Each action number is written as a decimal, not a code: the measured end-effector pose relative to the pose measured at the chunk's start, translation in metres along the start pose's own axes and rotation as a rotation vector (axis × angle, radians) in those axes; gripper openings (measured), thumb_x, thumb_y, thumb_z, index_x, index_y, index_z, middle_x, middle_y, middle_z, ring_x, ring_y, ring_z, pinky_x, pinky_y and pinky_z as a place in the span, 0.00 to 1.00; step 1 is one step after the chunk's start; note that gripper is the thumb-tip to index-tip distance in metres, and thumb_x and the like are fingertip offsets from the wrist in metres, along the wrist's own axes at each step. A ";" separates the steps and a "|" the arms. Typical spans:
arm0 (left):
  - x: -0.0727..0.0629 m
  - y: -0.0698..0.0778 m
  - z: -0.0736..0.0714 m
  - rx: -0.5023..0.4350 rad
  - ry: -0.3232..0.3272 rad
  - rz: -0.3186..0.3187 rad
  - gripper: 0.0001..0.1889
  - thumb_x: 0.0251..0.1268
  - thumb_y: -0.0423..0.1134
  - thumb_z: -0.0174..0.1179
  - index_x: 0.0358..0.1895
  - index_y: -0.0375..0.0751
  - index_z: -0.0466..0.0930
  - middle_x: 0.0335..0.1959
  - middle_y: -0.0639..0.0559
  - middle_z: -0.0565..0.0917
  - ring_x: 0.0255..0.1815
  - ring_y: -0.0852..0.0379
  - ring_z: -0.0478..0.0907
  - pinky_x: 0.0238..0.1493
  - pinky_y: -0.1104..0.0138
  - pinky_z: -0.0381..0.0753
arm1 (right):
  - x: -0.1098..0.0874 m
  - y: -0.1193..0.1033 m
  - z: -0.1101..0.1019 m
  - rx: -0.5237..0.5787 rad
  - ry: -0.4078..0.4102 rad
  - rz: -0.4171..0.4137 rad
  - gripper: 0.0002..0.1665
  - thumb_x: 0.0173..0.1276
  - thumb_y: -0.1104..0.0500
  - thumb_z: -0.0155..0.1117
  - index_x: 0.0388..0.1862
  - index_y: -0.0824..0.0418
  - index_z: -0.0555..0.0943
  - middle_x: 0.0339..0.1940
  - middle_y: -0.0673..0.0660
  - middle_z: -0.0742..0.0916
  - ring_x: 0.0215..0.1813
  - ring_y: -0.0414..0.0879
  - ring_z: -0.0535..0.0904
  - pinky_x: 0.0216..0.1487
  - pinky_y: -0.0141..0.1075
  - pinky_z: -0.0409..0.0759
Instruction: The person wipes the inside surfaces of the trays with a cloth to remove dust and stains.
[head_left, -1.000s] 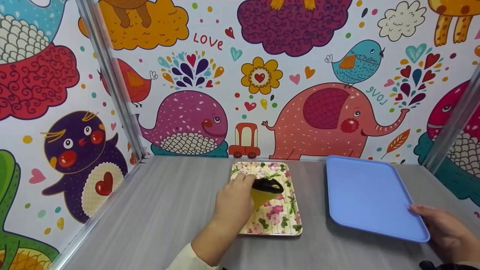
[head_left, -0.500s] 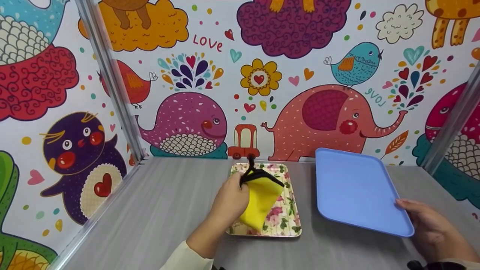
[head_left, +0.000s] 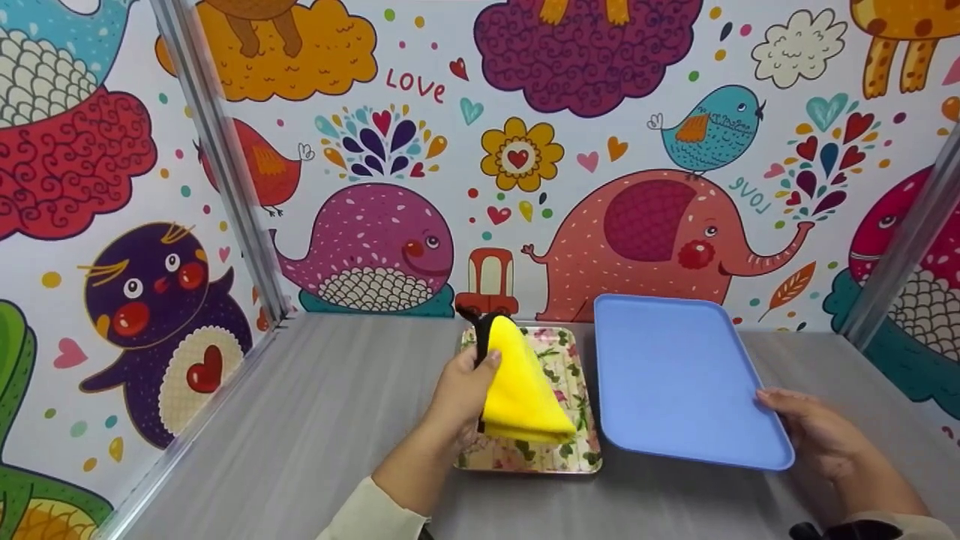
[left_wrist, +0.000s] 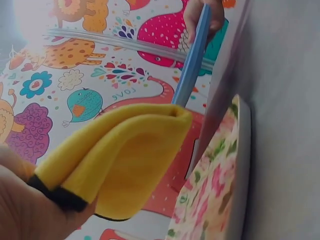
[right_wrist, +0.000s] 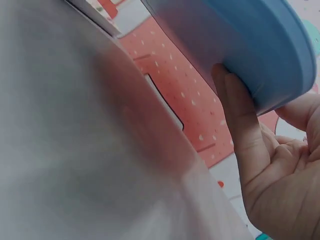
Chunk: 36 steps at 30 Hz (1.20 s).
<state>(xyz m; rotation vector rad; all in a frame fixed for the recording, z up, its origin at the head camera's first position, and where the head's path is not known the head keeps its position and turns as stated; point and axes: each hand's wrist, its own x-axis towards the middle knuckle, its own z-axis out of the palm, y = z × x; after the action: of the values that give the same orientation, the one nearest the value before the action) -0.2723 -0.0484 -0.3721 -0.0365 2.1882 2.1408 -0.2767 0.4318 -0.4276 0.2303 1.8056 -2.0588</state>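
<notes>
My left hand [head_left: 457,394] grips a folded yellow cloth [head_left: 521,390] by its black-edged side, above a flower-patterned tray [head_left: 581,450] lying on the table. In the left wrist view the cloth [left_wrist: 145,160] shows its folded layers and hangs apart from the floral tray [left_wrist: 210,200]. With thumb on top and fingers underneath, my right hand [head_left: 817,435] holds a plain blue tray [head_left: 690,375] by its right edge. The blue tray is raised off the table, as the right wrist view shows its underside [right_wrist: 240,50] with fingertips against it.
A grey wood-grain table [head_left: 337,390] spreads under both trays. Printed panels with cartoon animals [head_left: 375,247] stand at the back and sides, joined by metal corner posts [head_left: 225,150].
The left hand has turned, bringing the yellow cloth from mostly hidden to its folded face showing. My right hand has carried the blue tray leftward, closer to the floral tray.
</notes>
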 end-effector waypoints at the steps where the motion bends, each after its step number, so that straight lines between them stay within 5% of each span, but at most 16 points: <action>1: 0.000 0.000 0.001 -0.027 0.012 -0.001 0.24 0.83 0.49 0.53 0.72 0.40 0.72 0.54 0.42 0.84 0.49 0.50 0.82 0.59 0.56 0.85 | 0.000 0.000 0.003 -0.003 0.004 -0.002 0.19 0.83 0.46 0.53 0.40 0.44 0.91 0.40 0.45 0.92 0.44 0.43 0.89 0.51 0.37 0.86; 8: 0.003 0.000 0.007 -0.151 0.080 0.058 0.26 0.83 0.52 0.51 0.77 0.50 0.68 0.61 0.43 0.82 0.56 0.48 0.79 0.67 0.52 0.79 | 0.003 -0.002 0.017 -0.016 -0.003 -0.025 0.20 0.83 0.46 0.54 0.39 0.45 0.92 0.39 0.44 0.92 0.44 0.42 0.88 0.51 0.36 0.85; 13: 0.008 0.004 0.012 -0.329 0.071 0.032 0.29 0.79 0.50 0.57 0.76 0.44 0.66 0.61 0.40 0.82 0.56 0.48 0.83 0.65 0.53 0.83 | 0.004 -0.003 0.025 0.006 -0.014 -0.042 0.19 0.83 0.47 0.54 0.39 0.44 0.92 0.39 0.45 0.93 0.42 0.41 0.89 0.50 0.35 0.87; 17: 0.010 0.013 0.020 -0.282 0.091 0.081 0.30 0.75 0.46 0.64 0.75 0.39 0.69 0.63 0.40 0.83 0.58 0.46 0.84 0.65 0.51 0.82 | 0.004 -0.005 0.030 0.021 0.003 -0.050 0.18 0.82 0.47 0.55 0.39 0.44 0.92 0.39 0.45 0.93 0.42 0.41 0.89 0.50 0.36 0.87; 23: 0.014 0.016 0.043 0.073 0.104 0.454 0.15 0.74 0.37 0.64 0.60 0.44 0.84 0.56 0.48 0.88 0.51 0.52 0.86 0.56 0.59 0.88 | 0.003 -0.008 0.037 0.048 0.004 -0.058 0.19 0.82 0.48 0.56 0.39 0.45 0.93 0.39 0.45 0.93 0.42 0.42 0.90 0.51 0.36 0.88; 28: 0.017 0.007 0.071 0.620 0.064 0.740 0.17 0.74 0.32 0.61 0.63 0.48 0.84 0.58 0.53 0.88 0.59 0.55 0.86 0.61 0.63 0.85 | 0.002 -0.009 0.039 0.073 -0.002 -0.062 0.19 0.82 0.48 0.55 0.39 0.45 0.93 0.39 0.44 0.93 0.43 0.42 0.91 0.52 0.36 0.88; 31: 0.017 0.001 0.087 0.886 0.054 0.791 0.19 0.74 0.33 0.62 0.65 0.45 0.83 0.59 0.52 0.88 0.60 0.55 0.86 0.63 0.63 0.83 | 0.002 -0.009 0.040 0.070 0.014 -0.063 0.19 0.82 0.48 0.55 0.38 0.44 0.93 0.39 0.43 0.93 0.43 0.42 0.90 0.52 0.35 0.87; 36: 0.012 -0.008 0.103 1.121 -0.021 0.698 0.19 0.74 0.43 0.65 0.65 0.51 0.83 0.58 0.58 0.89 0.58 0.61 0.86 0.65 0.66 0.82 | 0.003 -0.008 0.043 0.058 0.047 -0.077 0.19 0.82 0.49 0.56 0.37 0.45 0.93 0.38 0.44 0.92 0.42 0.41 0.87 0.48 0.35 0.86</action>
<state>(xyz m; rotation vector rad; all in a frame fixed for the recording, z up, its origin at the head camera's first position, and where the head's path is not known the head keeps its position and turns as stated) -0.2799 0.0549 -0.3827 0.8919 3.3210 0.6891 -0.2770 0.3902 -0.4142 0.2310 1.8105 -2.1780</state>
